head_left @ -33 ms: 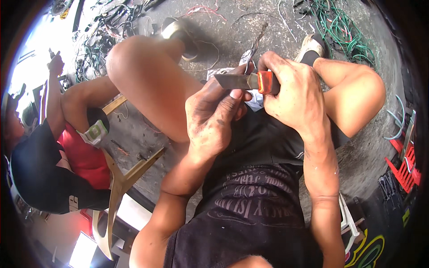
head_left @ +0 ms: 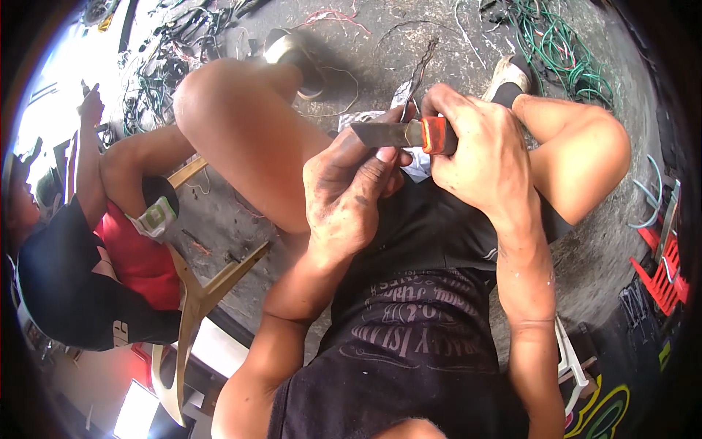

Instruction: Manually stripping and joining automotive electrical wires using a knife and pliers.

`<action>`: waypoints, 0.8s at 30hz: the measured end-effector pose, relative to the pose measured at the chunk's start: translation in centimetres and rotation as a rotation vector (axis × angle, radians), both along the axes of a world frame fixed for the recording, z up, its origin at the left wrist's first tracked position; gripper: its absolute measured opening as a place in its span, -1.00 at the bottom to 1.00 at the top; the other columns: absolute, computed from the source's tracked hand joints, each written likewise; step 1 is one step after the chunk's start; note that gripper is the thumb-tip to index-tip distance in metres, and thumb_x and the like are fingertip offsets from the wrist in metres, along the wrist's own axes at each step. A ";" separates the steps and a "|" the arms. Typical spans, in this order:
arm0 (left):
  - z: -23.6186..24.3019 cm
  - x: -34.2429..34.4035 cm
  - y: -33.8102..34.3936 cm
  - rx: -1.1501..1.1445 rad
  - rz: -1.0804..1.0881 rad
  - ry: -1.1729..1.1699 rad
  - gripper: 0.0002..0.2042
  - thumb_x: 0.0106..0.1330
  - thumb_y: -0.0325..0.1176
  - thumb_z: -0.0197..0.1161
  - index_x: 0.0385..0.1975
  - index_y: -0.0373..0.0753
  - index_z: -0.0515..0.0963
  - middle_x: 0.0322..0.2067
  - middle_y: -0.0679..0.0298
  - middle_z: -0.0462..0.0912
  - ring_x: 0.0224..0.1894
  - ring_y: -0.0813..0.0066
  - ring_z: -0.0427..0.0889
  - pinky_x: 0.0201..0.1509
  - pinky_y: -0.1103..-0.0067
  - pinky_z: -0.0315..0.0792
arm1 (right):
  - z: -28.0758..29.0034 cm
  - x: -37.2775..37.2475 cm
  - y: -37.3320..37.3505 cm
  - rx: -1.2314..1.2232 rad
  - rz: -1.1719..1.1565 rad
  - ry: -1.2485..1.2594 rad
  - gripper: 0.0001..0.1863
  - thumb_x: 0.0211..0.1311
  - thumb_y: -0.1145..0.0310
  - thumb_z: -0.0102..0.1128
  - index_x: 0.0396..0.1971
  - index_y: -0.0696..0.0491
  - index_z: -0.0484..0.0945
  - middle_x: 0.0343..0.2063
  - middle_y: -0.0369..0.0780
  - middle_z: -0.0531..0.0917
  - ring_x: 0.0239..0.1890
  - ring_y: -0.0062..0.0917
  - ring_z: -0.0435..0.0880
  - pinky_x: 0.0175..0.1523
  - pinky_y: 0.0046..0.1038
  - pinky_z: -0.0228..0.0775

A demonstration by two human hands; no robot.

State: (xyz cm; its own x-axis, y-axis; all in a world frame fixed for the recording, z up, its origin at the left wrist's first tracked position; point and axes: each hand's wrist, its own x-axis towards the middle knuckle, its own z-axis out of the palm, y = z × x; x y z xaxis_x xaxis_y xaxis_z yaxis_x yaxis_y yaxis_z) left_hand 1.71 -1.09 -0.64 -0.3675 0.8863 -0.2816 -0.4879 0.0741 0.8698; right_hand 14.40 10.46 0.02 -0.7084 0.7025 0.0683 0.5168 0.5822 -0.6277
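Note:
In front of my lap, my right hand (head_left: pixel 482 154) grips a box cutter (head_left: pixel 434 136) by its orange and black handle. The cutter's wide, dark blade points left, across the fingers of my left hand (head_left: pixel 340 194). Those fingers are closed, with the thumb just under the blade, pinching a dark, thin twisted wire (head_left: pixel 419 73). The wire's loose end rises from the fingers, away from me. Where blade and wire meet is mostly hidden by my fingers. A crumpled, pale wrapper or cloth (head_left: pixel 418 167) lies behind my hands.
Tangled green wires (head_left: pixel 559 55) lie at the far right, dark wire heaps (head_left: pixel 150 91) at the far left. A co-worker (head_left: pixel 66 271) sits close on my left, beside a beige plastic chair (head_left: pixel 191 296). Red plastic pieces (head_left: pixel 662 282) lie at the right edge.

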 end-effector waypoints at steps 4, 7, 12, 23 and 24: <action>0.2 -0.8 -0.1 -0.057 -0.048 -0.026 -0.73 0.34 -0.51 0.09 -0.02 -0.48 0.51 -0.44 0.27 0.55 -0.53 0.67 0.38 -0.44 0.73 0.31 | -0.3 0.0 1.0 0.010 -0.165 -0.134 -0.76 -0.12 0.52 0.20 -0.35 0.09 0.49 -0.51 -0.04 0.62 -0.40 -0.10 0.64 -0.29 -0.21 0.46; 1.0 -0.3 -0.8 0.013 -0.004 -0.148 -0.71 0.33 -0.51 0.10 0.01 -0.47 0.50 -0.45 0.25 0.55 -0.53 0.64 0.38 -0.44 0.70 0.32 | -3.4 3.1 4.1 0.126 -0.486 -0.234 -0.81 0.02 0.46 0.21 -0.31 0.10 0.53 -0.50 -0.03 0.64 -0.39 -0.14 0.67 -0.27 -0.27 0.48; 0.8 -0.4 -0.4 -0.022 0.033 -0.368 -0.66 0.31 -0.51 0.13 0.08 -0.45 0.45 -0.44 0.25 0.56 -0.52 0.65 0.37 -0.43 0.72 0.31 | -0.7 2.8 1.9 -0.061 -0.245 0.056 -0.87 0.07 0.50 0.17 -0.35 0.15 0.47 -0.65 -0.17 0.46 -0.64 -0.51 0.44 -0.44 -0.52 0.32; 1.3 -0.3 0.2 -0.073 -0.057 -0.136 -0.73 0.32 -0.56 0.08 -0.02 -0.55 0.46 -0.34 0.12 0.58 -0.52 0.66 0.33 -0.46 0.71 0.26 | 0.6 0.6 0.0 -0.032 -0.002 0.026 -0.75 -0.24 0.66 0.10 -0.44 0.13 0.40 -0.54 -0.10 0.55 -0.44 -0.13 0.59 -0.39 -0.27 0.39; 1.3 -0.3 0.2 -0.073 -0.056 -0.136 -0.73 0.32 -0.56 0.08 -0.02 -0.55 0.46 -0.34 0.12 0.58 -0.52 0.66 0.33 -0.46 0.71 0.26 | 0.6 0.6 0.0 -0.022 -0.004 0.032 -0.76 -0.24 0.66 0.09 -0.45 0.13 0.40 -0.54 -0.10 0.55 -0.44 -0.13 0.59 -0.39 -0.27 0.38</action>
State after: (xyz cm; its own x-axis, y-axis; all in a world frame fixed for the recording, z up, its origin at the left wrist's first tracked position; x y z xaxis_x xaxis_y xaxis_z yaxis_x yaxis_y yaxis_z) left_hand 1.45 -0.91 0.69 -0.2718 0.8799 -0.3898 -0.5943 0.1652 0.7871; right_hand 14.98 10.47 0.66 -0.7034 0.7069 0.0750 0.4986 0.5659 -0.6566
